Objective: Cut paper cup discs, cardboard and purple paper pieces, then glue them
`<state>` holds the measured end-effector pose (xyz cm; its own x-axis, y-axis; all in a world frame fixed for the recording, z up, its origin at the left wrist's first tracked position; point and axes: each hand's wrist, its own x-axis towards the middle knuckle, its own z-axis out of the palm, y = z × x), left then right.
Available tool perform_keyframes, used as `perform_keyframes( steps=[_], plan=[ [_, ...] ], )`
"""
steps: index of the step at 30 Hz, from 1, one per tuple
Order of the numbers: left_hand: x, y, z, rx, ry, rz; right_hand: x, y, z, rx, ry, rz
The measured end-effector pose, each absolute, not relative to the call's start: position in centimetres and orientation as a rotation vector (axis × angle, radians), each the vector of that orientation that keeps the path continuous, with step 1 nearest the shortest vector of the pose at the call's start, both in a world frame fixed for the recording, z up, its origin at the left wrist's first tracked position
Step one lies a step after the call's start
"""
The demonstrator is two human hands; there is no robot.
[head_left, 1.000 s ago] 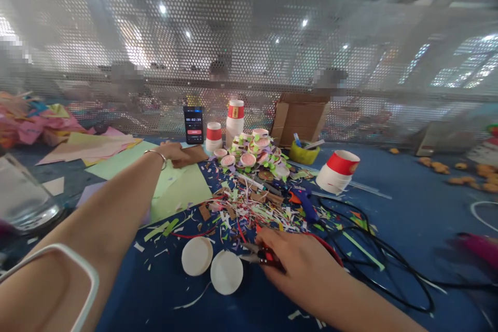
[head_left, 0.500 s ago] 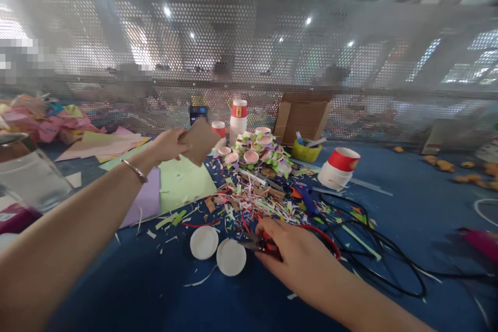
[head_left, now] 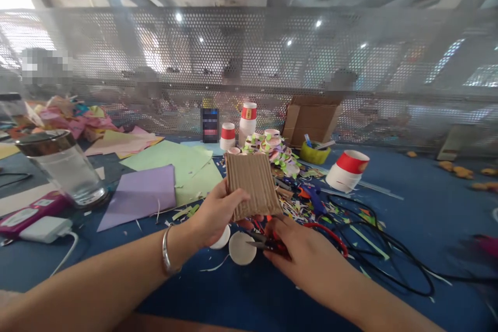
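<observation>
The counter [head_left: 218, 295] is flat and blue. Two white discs [head_left: 241, 250] lie on the near side of the scrap pile [head_left: 298, 210]. Green paper [head_left: 171, 161] and purple paper [head_left: 142, 194] lie to the left of the pile, and a stack of cups [head_left: 345, 171] sits to its right. Beyond the pile, a perforated screen [head_left: 268, 57] spans the room, with lights [head_left: 179, 17] showing through it.

Half a second ago, the cardboard piece [head_left: 252, 181] was above the green paper, to the left of the scrap pile. It is now in front of the pile, raised above the counter and just beside the scissors [head_left: 262, 242]. The left hand [head_left: 218, 212] remains clamped on its lower left part, thumb across the near face. The right hand [head_left: 299, 244] remains wrapped around the scissors; the blades stand slightly apart over one disc.

The discs are round and smooth. The scissors have dark blades and red on the handle. The cardboard piece is brown, roughly square and ribbed. The scrap pile consists of thin, multicoloured strips. The cups are white with a red band. The screen is grey, with small round holes.
</observation>
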<state>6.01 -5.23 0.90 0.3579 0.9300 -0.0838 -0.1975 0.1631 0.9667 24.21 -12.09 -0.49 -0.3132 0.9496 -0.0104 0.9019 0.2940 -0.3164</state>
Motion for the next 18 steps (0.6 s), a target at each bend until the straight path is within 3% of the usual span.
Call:
perform_keyframes(
  steps=[10, 18],
  plan=[
    [4.1, -3.9, 0.2, 0.992, 0.895, 1.273, 24.1, -12.2, 0.4, -1.858, -2.366, 0.307],
    [4.4, -5.0, 0.0, 1.075, 0.83, 1.179, 23.7, -15.3, -1.2, -1.911, -2.276, 0.227]
  ],
)
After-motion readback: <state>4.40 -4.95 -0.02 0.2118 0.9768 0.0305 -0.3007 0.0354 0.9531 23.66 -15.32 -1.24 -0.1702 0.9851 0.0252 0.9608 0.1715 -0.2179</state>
